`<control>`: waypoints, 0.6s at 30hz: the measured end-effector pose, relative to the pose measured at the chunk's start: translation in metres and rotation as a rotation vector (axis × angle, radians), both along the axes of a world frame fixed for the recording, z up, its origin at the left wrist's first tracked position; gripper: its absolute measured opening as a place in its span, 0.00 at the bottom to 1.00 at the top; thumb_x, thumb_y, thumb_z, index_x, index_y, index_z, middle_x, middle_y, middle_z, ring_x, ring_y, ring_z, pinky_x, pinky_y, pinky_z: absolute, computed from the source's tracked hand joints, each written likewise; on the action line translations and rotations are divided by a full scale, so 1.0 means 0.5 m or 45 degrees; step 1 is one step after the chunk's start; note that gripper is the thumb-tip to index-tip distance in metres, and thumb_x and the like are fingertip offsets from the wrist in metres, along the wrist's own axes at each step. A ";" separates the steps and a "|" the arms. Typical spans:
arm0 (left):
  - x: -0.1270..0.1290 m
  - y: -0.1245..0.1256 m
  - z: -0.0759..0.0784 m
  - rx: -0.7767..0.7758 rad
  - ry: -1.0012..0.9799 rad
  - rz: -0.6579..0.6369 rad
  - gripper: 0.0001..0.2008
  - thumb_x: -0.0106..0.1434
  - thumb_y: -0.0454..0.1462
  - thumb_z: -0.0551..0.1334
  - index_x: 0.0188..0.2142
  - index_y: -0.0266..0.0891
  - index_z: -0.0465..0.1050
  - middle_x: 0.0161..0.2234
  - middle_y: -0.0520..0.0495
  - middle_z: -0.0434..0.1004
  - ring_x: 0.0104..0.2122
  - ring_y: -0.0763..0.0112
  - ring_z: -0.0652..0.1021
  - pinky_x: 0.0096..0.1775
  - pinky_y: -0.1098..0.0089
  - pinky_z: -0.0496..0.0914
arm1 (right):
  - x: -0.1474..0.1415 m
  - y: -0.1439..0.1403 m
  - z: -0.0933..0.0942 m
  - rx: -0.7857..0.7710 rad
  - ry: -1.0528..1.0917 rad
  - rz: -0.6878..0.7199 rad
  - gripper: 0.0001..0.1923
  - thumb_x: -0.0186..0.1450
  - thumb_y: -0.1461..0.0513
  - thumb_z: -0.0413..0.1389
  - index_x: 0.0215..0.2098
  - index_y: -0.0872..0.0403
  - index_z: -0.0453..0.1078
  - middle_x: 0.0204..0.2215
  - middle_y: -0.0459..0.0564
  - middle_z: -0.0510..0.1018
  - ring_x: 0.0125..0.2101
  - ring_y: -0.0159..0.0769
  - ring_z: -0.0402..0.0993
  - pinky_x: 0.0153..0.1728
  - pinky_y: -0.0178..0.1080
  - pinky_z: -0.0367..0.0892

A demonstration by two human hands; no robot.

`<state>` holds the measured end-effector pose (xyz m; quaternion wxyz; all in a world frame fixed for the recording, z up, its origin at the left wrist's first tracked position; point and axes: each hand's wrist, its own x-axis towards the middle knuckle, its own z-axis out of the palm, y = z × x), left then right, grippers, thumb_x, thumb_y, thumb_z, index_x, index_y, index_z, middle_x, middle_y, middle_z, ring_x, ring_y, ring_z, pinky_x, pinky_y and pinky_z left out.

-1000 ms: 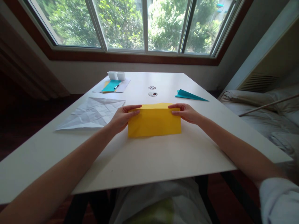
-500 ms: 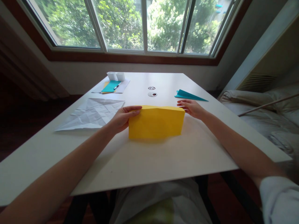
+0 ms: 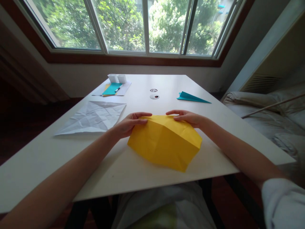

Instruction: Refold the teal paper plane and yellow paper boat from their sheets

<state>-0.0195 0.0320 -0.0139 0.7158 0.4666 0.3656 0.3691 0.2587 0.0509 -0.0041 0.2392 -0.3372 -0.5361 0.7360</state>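
A creased sheet of yellow paper [image 3: 164, 140] is held tilted over the near part of the white table [image 3: 105, 178]. My left hand [image 3: 133, 123] pinches its upper left edge, thumb on the near face. At the upper right edge my right hand [image 3: 186, 117] grips it the same way, the fingers behind the sheet partly hidden. A fold line slants across the paper down to its right corner. To the left of my left hand lies a creased white sheet [image 3: 95, 117].
A blue paper plane [image 3: 193, 97] lies at the table's right. At the far left, two small white containers [image 3: 116, 78] stand by a blue sheet [image 3: 111, 89], a pen [image 3: 118, 88] and other papers. Two round discs [image 3: 154, 96] are set mid-table. A window [image 3: 126, 25] is behind.
My right hand has moved left and taken hold of the yellow paper's upper edge. The paper, earlier an upright folded rectangle, is now opened wider and tilted toward me.
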 end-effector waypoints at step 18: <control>0.006 0.006 0.001 0.159 -0.227 0.459 0.32 0.48 0.36 0.69 0.52 0.49 0.61 0.38 0.50 0.75 0.36 0.70 0.77 0.39 0.67 0.71 | -0.012 0.036 -0.039 0.292 0.382 -0.728 0.19 0.47 0.59 0.67 0.38 0.50 0.73 0.39 0.47 0.79 0.41 0.37 0.74 0.46 0.42 0.69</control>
